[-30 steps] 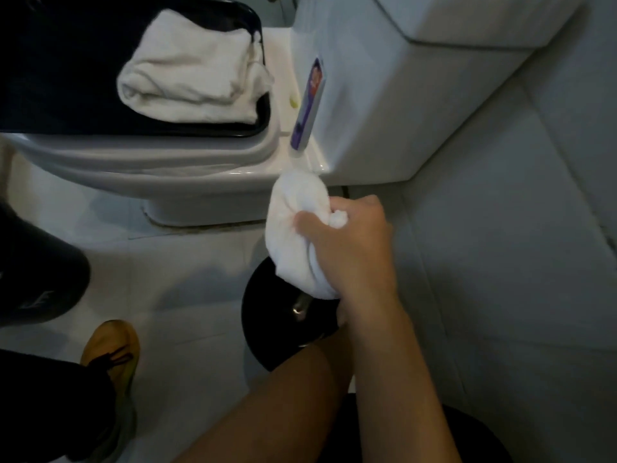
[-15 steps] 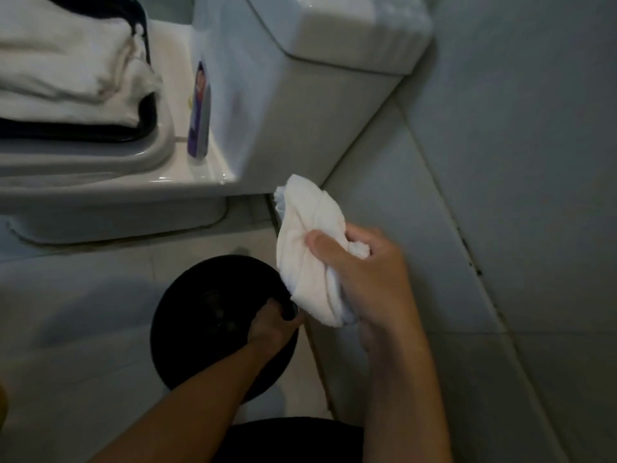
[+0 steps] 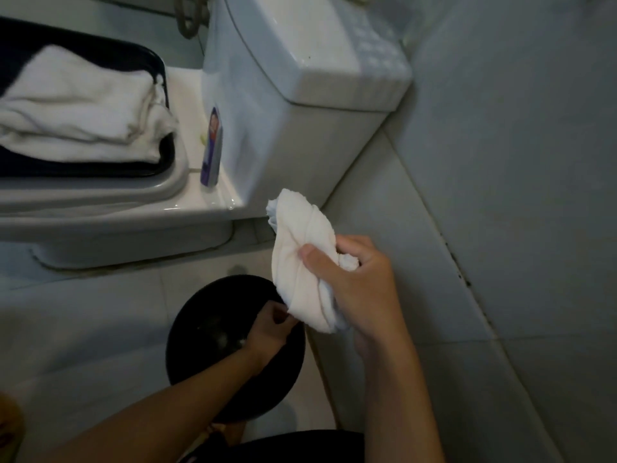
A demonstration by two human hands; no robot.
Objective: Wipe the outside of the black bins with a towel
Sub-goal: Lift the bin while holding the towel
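Head view: a round black bin (image 3: 207, 332) is seen on the floor tiles just in front of the toilet (image 3: 283, 105). Its rim is gripped by the left hand (image 3: 267, 332), fingers curled over the edge. A bunched white towel (image 3: 300, 262) is clutched in the right hand (image 3: 360, 289), raised above the bin beside the toilet tank. Folded white towels (image 3: 73, 108) are stacked on the toilet lid.

Black bin (image 3: 213, 332) — right rim hidden behind towel (image 3: 302, 262); left hand (image 3: 267, 332) fingertips obscured — folded towels (image 3: 76, 115) cut off at left edge.
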